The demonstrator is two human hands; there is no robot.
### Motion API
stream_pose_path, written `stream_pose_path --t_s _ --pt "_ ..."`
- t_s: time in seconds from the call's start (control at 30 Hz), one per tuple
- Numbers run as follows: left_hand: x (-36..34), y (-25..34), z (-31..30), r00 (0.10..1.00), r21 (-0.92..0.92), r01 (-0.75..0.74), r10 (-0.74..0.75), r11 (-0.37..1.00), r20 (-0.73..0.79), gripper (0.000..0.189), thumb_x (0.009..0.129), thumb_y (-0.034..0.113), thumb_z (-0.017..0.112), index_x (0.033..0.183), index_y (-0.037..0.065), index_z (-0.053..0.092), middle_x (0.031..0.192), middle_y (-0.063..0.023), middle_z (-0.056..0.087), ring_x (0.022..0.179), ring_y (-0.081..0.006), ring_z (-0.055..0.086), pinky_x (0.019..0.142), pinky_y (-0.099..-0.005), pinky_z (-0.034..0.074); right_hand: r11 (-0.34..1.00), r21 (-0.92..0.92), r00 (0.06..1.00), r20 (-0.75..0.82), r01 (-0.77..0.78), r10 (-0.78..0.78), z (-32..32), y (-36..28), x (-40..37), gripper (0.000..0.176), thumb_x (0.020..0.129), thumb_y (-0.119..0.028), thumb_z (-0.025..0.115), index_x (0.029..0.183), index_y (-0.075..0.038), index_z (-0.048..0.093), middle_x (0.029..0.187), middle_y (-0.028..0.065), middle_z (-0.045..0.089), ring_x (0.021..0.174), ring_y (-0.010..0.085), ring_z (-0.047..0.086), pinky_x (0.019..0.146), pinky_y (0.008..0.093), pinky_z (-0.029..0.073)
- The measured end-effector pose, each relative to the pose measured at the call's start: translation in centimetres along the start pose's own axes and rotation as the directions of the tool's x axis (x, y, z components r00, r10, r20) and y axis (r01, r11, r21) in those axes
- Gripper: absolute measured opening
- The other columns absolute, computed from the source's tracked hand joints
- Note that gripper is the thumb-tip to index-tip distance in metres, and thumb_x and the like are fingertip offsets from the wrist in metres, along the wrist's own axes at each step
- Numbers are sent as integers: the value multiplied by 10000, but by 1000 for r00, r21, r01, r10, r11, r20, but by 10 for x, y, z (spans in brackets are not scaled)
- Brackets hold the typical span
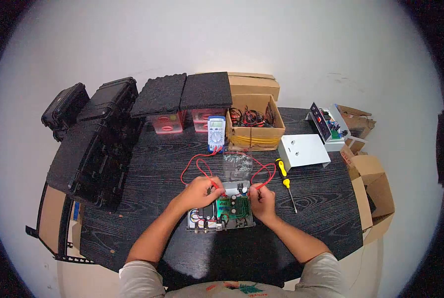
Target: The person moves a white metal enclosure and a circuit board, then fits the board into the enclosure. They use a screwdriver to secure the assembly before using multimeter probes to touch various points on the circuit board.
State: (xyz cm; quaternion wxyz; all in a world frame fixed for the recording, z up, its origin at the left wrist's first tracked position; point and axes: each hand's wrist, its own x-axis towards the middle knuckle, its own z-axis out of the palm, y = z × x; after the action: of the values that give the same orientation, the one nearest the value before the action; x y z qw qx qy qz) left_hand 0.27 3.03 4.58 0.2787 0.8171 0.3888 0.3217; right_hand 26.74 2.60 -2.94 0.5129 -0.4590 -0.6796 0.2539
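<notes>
An open metal chassis (237,226) with a green circuit board (226,211) and wires inside lies in front of me. My left hand (200,192) is closed on a red test probe (215,185) over the board's upper left. At the upper right corner of the chassis, my right hand (262,202) pinches a second test probe (252,187). Red leads run from both hands toward a blue and white multimeter (216,135), which stands upright against a cardboard box. My fingers partly cover the probes, so whether their tips touch the board cannot be seen.
A yellow and black screwdriver (285,180) lies right of the chassis, near a white metal cover (304,151). Behind the chassis is a clear plastic bag (237,165). A cardboard box (256,138) of cables stands farther back. Black cases (90,154) fill the left side.
</notes>
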Motion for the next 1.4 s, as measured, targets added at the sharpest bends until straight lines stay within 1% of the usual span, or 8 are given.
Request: stream_pose_path --t_s 0.2,0.4,0.67,0.77,0.87,1.1,1.2,1.4 --pt "0 1 -1 999 6 29 -29 1000 23 108 983 137 681 957 36 704 901 -124 755 849 -269 752 770 -380 570 999 -15 999 14 -30 30 -2 -11 2 103 1010 -97 638 942 -21 656 674 87 668 562 157 657 529 319 485" --pt "0 0 1 999 -11 31 -30 999 20 114 991 138 674 962 31 701 896 -123 754 852 -267 751 771 -374 570 998 -48 999 1 47 -47 -3 -9 1 88 1008 -91 633 958 -21 650 699 108 680 572 198 678 547 334 509" --pt "0 6 -2 998 -27 63 -62 998 25 133 994 150 677 963 23 696 896 -121 754 859 -253 752 765 -371 570 999 -33 999 3 34 -33 -2 -8 -1 83 1011 -87 639 958 -22 642 724 109 688 595 166 675 560 322 519" --pt "-1 -5 4 999 -12 15 -16 1000 -30 165 980 211 689 999 49 711 791 -108 714 706 -234 703 658 -362 531 999 -33 1000 22 19 -18 -4 -8 -2 77 1009 -81 645 959 -23 644 723 98 685 579 145 648 546 312 499" --pt "-1 -8 6 998 -15 -26 25 1000 -53 165 974 211 691 1000 49 712 769 -106 707 687 -231 698 640 -359 524 999 -29 1000 23 17 -17 -4 -9 -1 77 1008 -82 649 957 -25 649 710 92 673 563 133 623 536 307 483" --pt "-1 -7 5 999 -16 -23 22 1000 -45 156 968 200 696 994 47 709 790 -117 709 700 -239 697 642 -362 528 1000 -4 1000 5 0 0 -1 -6 -2 94 1013 -103 650 958 -27 657 693 88 663 573 134 636 549 306 498" --pt "-2 -9 7 998 -20 -22 21 1000 -51 154 966 194 699 991 43 706 804 -124 713 712 -247 704 653 -365 534 1000 17 999 44 21 -22 -3 -6 -2 109 1021 -119 646 963 -28 660 698 88 670 585 139 651 557 306 506" --pt "-2 -7 4 999 -15 2 -2 1000 -32 164 971 192 696 989 30 702 834 -139 723 748 -268 720 685 -378 547 999 -14 998 44 52 -52 -3 -10 -1 132 1028 -143 644 972 -24 658 696 89 669 587 165 666 563 318 517"
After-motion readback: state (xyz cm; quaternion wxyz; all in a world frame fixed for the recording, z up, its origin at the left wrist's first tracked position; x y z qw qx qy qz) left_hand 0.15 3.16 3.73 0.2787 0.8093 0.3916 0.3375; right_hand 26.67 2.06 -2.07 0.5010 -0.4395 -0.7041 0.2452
